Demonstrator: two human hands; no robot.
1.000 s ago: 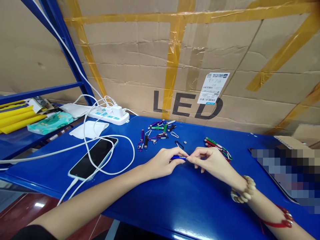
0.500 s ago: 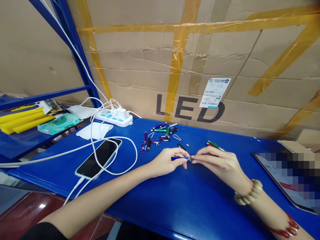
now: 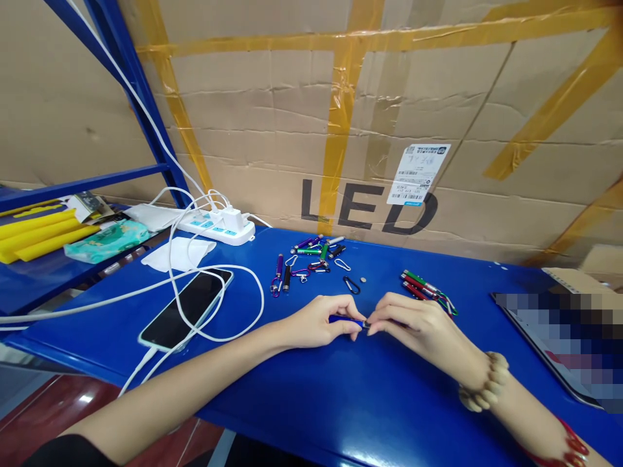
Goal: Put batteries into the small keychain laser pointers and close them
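A slim blue mini flashlight [image 3: 346, 319] is held low over the blue tabletop. My left hand [image 3: 322, 321] is closed round its barrel. My right hand [image 3: 413, 321] pinches its silver right end, where the fingertips partly hide what they grip. Beyond my hands lie a black carabiner [image 3: 351, 285] and a small silver disc, like a button cell [image 3: 363, 280]. Behind my right hand is a group of green and red mini flashlights [image 3: 418, 283] with carabiners. Farther back to the left is a loose pile of several purple, green, black and silver ones [image 3: 311, 251].
At the left, a phone [image 3: 187, 310] lies under looping white cables near a white power strip [image 3: 221, 228] and a tissue [image 3: 179, 253]. A tablet-like device [image 3: 528, 334], partly blurred out, lies at the right. A large cardboard box [image 3: 272, 143] stands along the back edge.
Both hands have moved slightly down in view, with the flashlight still between them. The black carabiner and the group behind my right hand show more fully. The view has shifted a little.
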